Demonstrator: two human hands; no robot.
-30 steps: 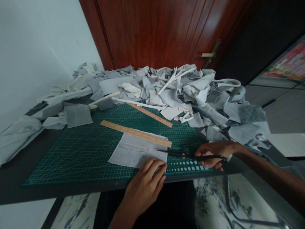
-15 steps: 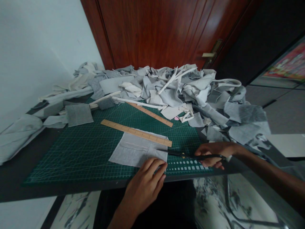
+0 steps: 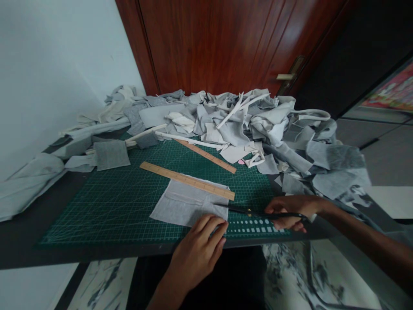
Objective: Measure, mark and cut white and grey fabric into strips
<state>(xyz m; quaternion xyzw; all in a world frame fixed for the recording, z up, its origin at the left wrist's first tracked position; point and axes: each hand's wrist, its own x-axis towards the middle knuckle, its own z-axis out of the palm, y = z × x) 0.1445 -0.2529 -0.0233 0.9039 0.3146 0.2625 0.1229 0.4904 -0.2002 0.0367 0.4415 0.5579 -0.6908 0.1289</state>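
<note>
A light grey piece of cloth [image 3: 180, 209] lies on the green cutting mat [image 3: 106, 198]. My left hand [image 3: 201, 247] is at its near right corner, fingers bent and closed on the edge; the thumb's exact contact is hard to see. Black scissors [image 3: 240, 210] are in my right hand [image 3: 288, 213], its fingers wrapped round the handles. Their blades reach over the cloth from its right side, and the tip lies on or in the fabric. Across the cloth's far edge rests a wooden ruler [image 3: 187, 180], touched by neither hand.
A second wooden ruler [image 3: 206, 156] lies farther back on the mat. Heaped grey and white fabric scraps [image 3: 232, 129] line the table's back and right side. A square grey scrap [image 3: 112, 155] sits at the left. Behind stands a brown door [image 3: 209, 47].
The whole view has shifted slightly to the right as the camera moved. Both hands, the scissors and the cloth keep nearly the same places relative to one another.
</note>
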